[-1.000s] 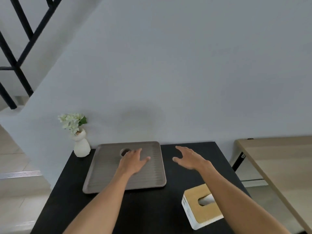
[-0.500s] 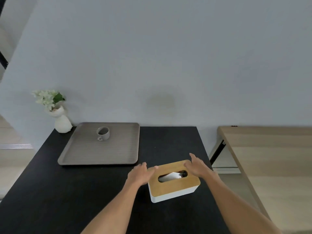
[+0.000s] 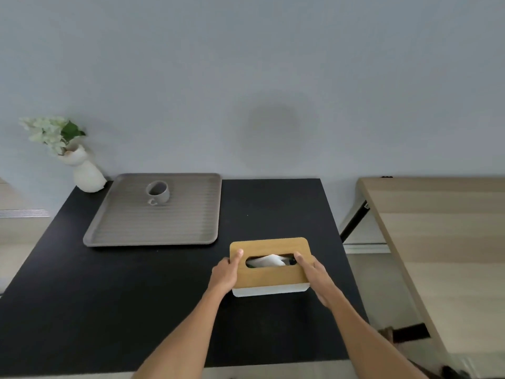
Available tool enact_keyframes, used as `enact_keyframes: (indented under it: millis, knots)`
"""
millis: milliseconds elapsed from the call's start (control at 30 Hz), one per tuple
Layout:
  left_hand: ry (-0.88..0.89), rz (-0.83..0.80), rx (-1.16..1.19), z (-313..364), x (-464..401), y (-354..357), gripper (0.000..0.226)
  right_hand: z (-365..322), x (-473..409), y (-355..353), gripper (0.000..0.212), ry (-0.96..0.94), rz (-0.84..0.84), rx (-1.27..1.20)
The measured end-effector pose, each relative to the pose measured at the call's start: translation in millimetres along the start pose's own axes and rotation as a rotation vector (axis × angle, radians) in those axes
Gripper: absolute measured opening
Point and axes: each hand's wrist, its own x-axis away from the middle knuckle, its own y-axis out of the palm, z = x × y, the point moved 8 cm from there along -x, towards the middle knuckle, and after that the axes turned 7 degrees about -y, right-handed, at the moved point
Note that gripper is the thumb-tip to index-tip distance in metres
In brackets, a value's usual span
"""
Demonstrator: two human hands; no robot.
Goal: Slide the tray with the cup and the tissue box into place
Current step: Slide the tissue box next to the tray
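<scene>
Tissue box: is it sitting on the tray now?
No, the tissue box rests on the black table, apart from the tray, held between both hands.

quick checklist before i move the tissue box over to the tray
1. Left hand on the box end: ok.
2. Right hand on the other end: ok.
3. Tissue box upright on the black table: ok.
4. Free space on tray in front of cup: ok.
5. Path from box to tray unobstructed: ok.
6. Grip firm enough to lift: cannot tell.
</scene>
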Motion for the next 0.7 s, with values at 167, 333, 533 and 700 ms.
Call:
enact_keyframes:
  millis: [167,333,533,700]
  knots:
    - [-0.121,0.031,0.446,-14.3,9.9,17.2,0.074,1.4,4.4,9.8,0.057,0.007,0.042,-0.11]
    - [-0.109,0.015,0.436,0.9,13.9,6.3,0.071,-19.2,2.2,8.1,0.053,-0.005,0.041,-0.126]
    - [-0.033,-0.002,0.473,36.2,14.8,-19.3,0.072,-63.6,-5.0,8.7,0.049,-0.073,-0.002,-0.141]
    - [0.019,0.023,0.483,62.7,-4.0,-43.0,0.073,-108.1,-17.3,12.2,0.041,-0.131,-0.035,-0.16]
